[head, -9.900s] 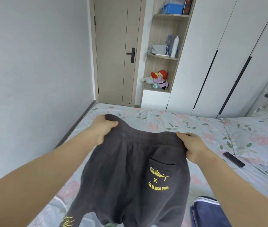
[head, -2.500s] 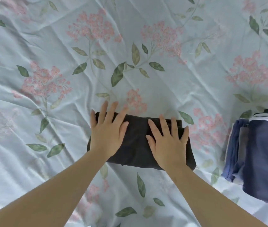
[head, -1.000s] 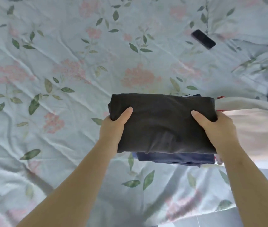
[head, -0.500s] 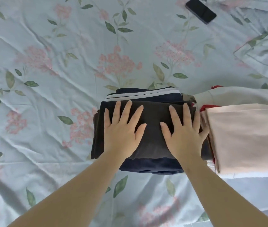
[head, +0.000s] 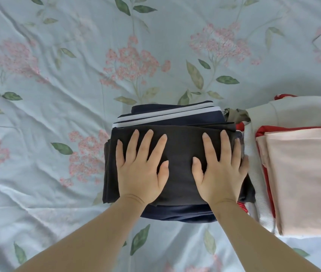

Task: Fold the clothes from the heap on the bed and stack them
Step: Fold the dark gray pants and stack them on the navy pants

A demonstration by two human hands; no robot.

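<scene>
The folded dark grey shorts (head: 179,154) lie on top of a folded navy garment with white stripes (head: 167,116), forming a stack on the bed. My left hand (head: 141,167) presses flat on the left half of the shorts, fingers spread and straight. My right hand (head: 220,169) presses flat on the right half, its outer fingers at the stack's right edge. The navy garment shows beyond the shorts at the far side and the near edge.
A second pile stands right of the stack, touching it: a pale pink folded piece (head: 304,181) on top, with grey-white (head: 300,112) and red (head: 241,126) cloth below. The floral bedsheet (head: 57,114) spreads wrinkled to the left and far side.
Over the last second I set the folded shorts down on the navy garment and laid both hands flat on them. Since half a second ago the hands have barely moved; the view has come closer.
</scene>
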